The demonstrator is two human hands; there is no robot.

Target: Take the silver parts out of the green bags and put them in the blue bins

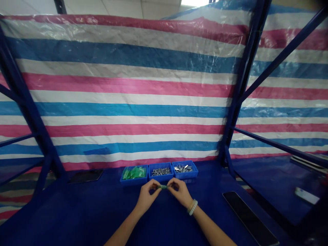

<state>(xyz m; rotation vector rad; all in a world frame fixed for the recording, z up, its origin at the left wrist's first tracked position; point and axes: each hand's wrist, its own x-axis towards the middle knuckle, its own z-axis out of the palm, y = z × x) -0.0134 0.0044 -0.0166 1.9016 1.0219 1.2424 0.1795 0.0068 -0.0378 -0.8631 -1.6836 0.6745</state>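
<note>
- The left hand (148, 194) pinches one end of a small green piece (163, 187) between thumb and fingertips.
- The right hand (180, 192) pinches the other end in the same way, so the piece lies level between the two hands, in front of the bins; its fine detail is too small to tell.
- A pale beaded bracelet (192, 207) circles the right wrist.
- Just beyond the hands, three blue bins stand side by side in a row on the dark blue surface (159, 222).
- The left bin (134, 181) holds flat green pieces (134, 172).
- The middle bin (161, 177) holds many small metal parts (161, 172).
- The right bin (186, 175) holds silver pieces (182, 168), more loosely spread.
- Well to the right of the right hand, a long dark flat slab (249, 218) lies on the surface.
- Left of the bins, near the back edge, lies another dark flat object (85, 176).
- Behind everything hangs a striped plastic sheet (135, 118) in pink, white and blue, with blue metal posts (239, 85) at either side.
</note>
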